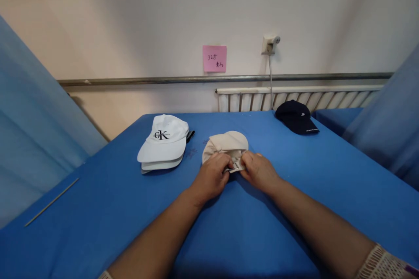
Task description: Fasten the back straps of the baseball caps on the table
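Observation:
A beige baseball cap (229, 140) lies on the blue-covered table (124, 209), its back opening turned toward me. My left hand (214, 174) is closed on the left part of its rear strap, near a small metal buckle (236, 166). On the other side, my right hand (258, 171) pinches the strap's right end. The fingertips of both hands are partly hidden by the cap and the knuckles. To the left sits a stack of white caps (165, 139), the top one with a black "CK" print. At the back right rests a black cap (296, 115).
A thin stick (51, 202) lies near the table's left edge. Behind the table are a radiator (255, 100), a metal rail (163, 80) and a wall socket (269, 45) with a hanging cable. Blue curtains (36, 130) flank both sides. A pink note (214, 59) is on the wall.

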`<state>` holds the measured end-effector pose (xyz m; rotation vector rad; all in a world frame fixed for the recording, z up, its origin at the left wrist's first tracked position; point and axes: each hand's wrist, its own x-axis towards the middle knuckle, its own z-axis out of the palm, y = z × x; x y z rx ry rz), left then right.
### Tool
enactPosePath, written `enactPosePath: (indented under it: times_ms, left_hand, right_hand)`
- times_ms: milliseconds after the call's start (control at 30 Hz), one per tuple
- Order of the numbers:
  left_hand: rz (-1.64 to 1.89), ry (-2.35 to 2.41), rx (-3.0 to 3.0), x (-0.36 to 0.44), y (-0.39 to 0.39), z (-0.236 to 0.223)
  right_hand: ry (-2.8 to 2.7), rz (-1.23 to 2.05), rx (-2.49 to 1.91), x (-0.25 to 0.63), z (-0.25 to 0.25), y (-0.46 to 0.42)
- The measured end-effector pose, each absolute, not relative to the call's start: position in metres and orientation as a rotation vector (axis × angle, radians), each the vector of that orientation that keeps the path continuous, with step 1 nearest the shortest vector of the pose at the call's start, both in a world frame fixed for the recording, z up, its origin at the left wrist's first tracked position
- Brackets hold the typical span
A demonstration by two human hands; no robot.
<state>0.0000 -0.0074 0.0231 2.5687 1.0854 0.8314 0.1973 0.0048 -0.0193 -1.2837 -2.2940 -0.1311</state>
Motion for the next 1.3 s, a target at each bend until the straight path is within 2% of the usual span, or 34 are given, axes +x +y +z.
enactPosePath:
  times_ms: [233, 400, 567, 733, 900, 1067, 1167, 1300]
  left_hand:
    - [0.798, 1.013, 2.494, 0.001, -0.011, 0.026]
    - [0.787, 1.218, 2.380, -0.004, -0.005, 0.024]
    - [0.856, 1.413, 2.308, -0.009, 0.001, 0.027]
    - [0.605, 1.495, 2.413, -0.015, 0.000, 0.031]
    - [0.492, 1.806, 2.338, -0.019, 0.001, 0.038]
    - [0.670, 1.964, 2.256, -0.012, 0.002, 0.034]
    - [0.914, 1.929, 2.329, -0.004, 0.006, 0.021]
    - [1.032, 1.870, 2.335, 0.002, 0.015, 0.007]
  right_hand:
    - [-2.164, -0.006, -1.413, 0.199, -0.025, 0.009]
    - [-2.376, 0.348, -1.307, 0.211, -0.018, 0.007]
    - [-2.284, 0.356, -1.262, 0.210, -0.013, 0.002]
    - [-2.281, 0.429, -1.142, 0.197, -0.019, -0.001]
    - [-2.298, 0.501, -1.293, 0.192, -0.026, 0.001]
    - [-2.283, 0.487, -1.282, 0.192, -0.022, 0.001]
    - [-2.304, 0.531, -1.246, 0.192, -0.019, 0.000]
    - [-2.333, 0.578, -1.189, 0.191, -0.020, -0.001]
